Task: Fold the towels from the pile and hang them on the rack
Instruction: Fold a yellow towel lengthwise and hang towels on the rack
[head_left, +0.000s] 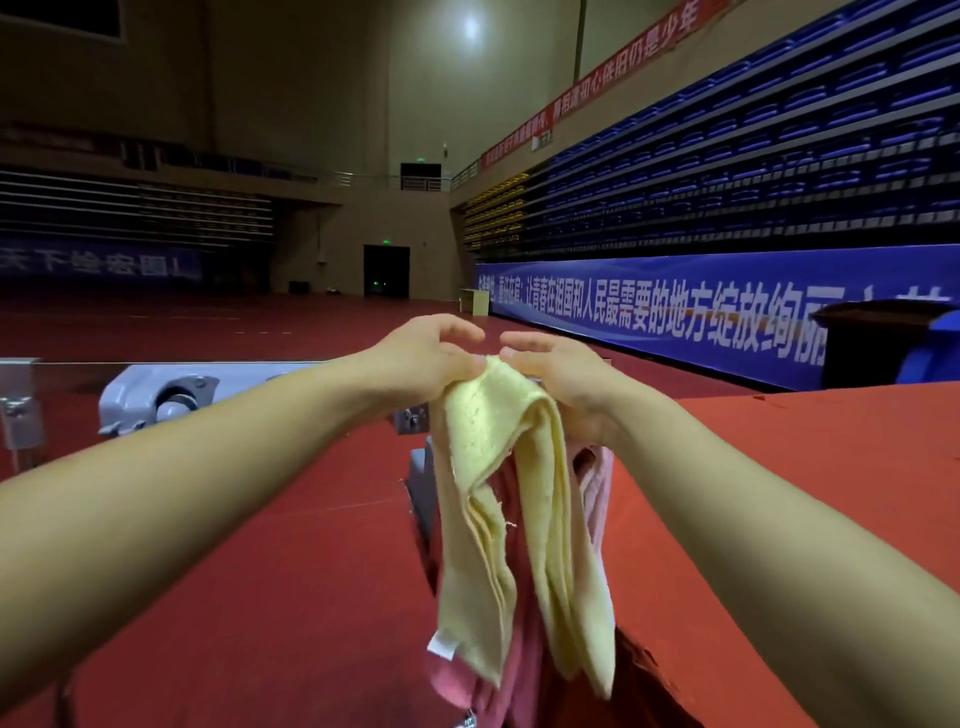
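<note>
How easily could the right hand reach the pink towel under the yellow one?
Probably not yet: the right hand and left hand both hold the yellow towel, which hangs over the pink towel.

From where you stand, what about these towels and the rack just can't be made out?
Head view only:
- The rack: hidden behind the yellow towel, so its bar is unseen.
- The pink towels: mostly covered by the yellow one; their number is unclear.
- The pile: not in view.
- Fingertips of the left hand and right hand: partly hidden by the towel.
</note>
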